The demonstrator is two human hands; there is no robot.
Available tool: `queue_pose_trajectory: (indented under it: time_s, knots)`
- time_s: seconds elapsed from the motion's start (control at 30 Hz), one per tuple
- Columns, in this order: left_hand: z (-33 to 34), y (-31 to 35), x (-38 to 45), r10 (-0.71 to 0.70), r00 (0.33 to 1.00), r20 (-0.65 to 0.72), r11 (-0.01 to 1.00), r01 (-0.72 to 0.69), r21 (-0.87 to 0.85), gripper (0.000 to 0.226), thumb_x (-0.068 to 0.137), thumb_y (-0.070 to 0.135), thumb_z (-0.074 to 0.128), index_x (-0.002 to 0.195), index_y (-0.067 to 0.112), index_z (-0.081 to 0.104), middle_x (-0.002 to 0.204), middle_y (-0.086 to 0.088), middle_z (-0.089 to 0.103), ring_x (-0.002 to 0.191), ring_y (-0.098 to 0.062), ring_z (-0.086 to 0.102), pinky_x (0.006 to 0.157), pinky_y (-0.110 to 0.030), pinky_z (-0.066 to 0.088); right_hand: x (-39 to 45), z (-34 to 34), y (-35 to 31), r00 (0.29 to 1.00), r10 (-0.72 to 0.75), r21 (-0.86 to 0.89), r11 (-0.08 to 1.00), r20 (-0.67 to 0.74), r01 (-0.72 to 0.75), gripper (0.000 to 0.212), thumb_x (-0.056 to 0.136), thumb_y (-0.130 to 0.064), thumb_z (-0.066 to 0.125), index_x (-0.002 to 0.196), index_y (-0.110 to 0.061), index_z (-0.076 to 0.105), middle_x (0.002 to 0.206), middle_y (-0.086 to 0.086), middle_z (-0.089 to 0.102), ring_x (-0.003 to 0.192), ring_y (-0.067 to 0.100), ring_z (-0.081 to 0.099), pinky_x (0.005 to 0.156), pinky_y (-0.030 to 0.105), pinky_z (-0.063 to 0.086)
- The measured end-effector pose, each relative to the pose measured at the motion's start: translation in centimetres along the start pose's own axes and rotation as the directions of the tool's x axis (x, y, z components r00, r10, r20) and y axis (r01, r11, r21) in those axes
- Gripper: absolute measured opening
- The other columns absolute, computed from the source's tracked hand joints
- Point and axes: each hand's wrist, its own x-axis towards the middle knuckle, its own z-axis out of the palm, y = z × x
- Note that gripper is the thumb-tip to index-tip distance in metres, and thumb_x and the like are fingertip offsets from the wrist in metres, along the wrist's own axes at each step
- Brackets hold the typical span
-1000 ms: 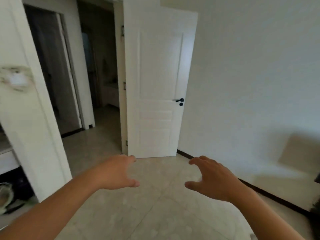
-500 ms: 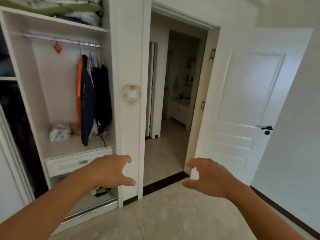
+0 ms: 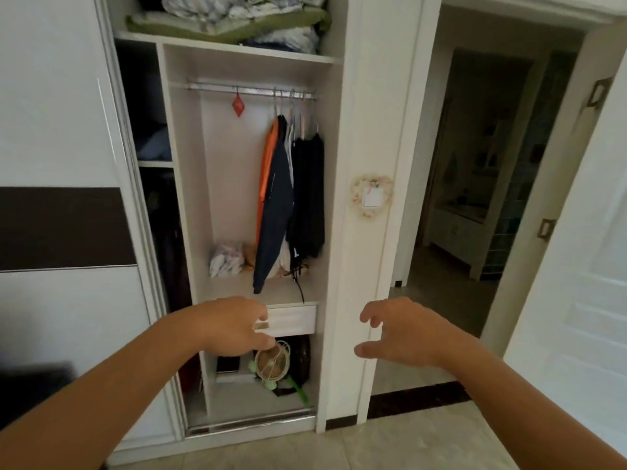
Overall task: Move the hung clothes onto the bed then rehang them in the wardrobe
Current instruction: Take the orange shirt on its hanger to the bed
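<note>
Left hand (image 3: 234,325) and right hand (image 3: 403,330) are raised before the open wardrobe (image 3: 342,232), fingers loosely curled, holding nothing. Hung clothes (image 3: 291,198) sit at the rail's (image 3: 251,91) right end, above the drawer (image 3: 291,319).

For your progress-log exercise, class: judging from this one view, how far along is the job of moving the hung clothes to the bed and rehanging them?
Done: nothing shows as moved; the orange, navy and black clothes on hangers hang from the silver metal wardrobe rail. In hand: nothing; the left hand and right hand are empty, raised in front of the open white wardrobe. Left: apparently everything, unless these were already rehung. No bed is in view.
</note>
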Motion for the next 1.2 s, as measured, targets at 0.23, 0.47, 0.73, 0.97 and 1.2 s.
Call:
queue_pose_trajectory:
  time_s: [0.23, 0.47, 0.73, 0.97, 1.2]
  knots:
    - [-4.7, -4.4, 8.2, -0.09, 0.995, -0.043, 0.989, 0.084, -0.117, 0.067, 0.094, 0.056, 0.052, 0.149, 0.02, 0.036, 0.15, 0.002, 0.04, 0.13, -0.012, 0.043, 0.098, -0.019, 0.034, 13.2, -3.0, -0.2, 0.989, -0.146, -0.061, 0.988, -0.01, 0.145, 0.057, 0.089, -0.059, 0.059, 0.135, -0.025, 0.05, 0.133, -0.005, 0.054, 0.115, 0.018, 0.055, 0.098, 0.035, 0.047]
    - [-9.3, -8.8, 15.5, -0.144, 0.975, -0.169, 0.982, 0.119, -0.149, 0.058, 0.094, 0.052, 0.055, 0.143, 0.023, 0.044, 0.139, 0.004, 0.049, 0.12, -0.013, 0.05, 0.102, -0.03, 0.042, 23.8, -5.8, -1.4, 0.981, -0.191, -0.11, 0.976, -0.04, 0.185, 0.04, 0.088, -0.049, 0.061, 0.114, -0.019, 0.058, 0.11, 0.0, 0.061, 0.098, 0.022, 0.06, 0.087, 0.04, 0.053]
    - [-13.6, -15.8, 23.8, -0.071, 0.977, -0.199, 0.99, 0.044, -0.137, 0.046, 0.096, 0.044, 0.055, 0.13, 0.013, 0.056, 0.119, -0.005, 0.061, 0.104, -0.018, 0.059, 0.089, -0.028, 0.048, 34.6, -7.2, -4.8, 0.971, -0.228, -0.083, 0.971, -0.073, 0.222, 0.046, 0.089, -0.05, 0.063, 0.126, -0.023, 0.056, 0.117, -0.007, 0.061, 0.103, 0.015, 0.06, 0.088, 0.029, 0.052]
    - [-18.6, -24.2, 31.2, 0.018, 0.977, -0.213, 0.982, -0.057, -0.178, 0.041, 0.092, 0.046, 0.061, 0.114, 0.012, 0.064, 0.112, -0.01, 0.067, 0.099, -0.021, 0.064, 0.091, -0.034, 0.052, 44.8, -9.2, -8.5, 0.98, -0.138, -0.042, 0.99, -0.142, 0.133, 0.059, 0.082, -0.06, 0.066, 0.129, -0.025, 0.056, 0.121, -0.007, 0.06, 0.104, 0.014, 0.06, 0.092, 0.038, 0.054]
    - [-24.2, -29.5, 38.0, 0.076, 0.954, -0.289, 0.987, -0.112, -0.113, 0.05, 0.092, 0.046, 0.062, 0.131, 0.017, 0.056, 0.118, 0.001, 0.058, 0.106, -0.014, 0.055, 0.097, -0.029, 0.046, 53.2, -12.5, -11.5, 0.971, -0.092, -0.011, 0.996, -0.221, 0.091, 0.053, 0.084, -0.055, 0.068, 0.125, -0.022, 0.06, 0.109, -0.007, 0.062, 0.099, 0.014, 0.061, 0.088, 0.036, 0.054]
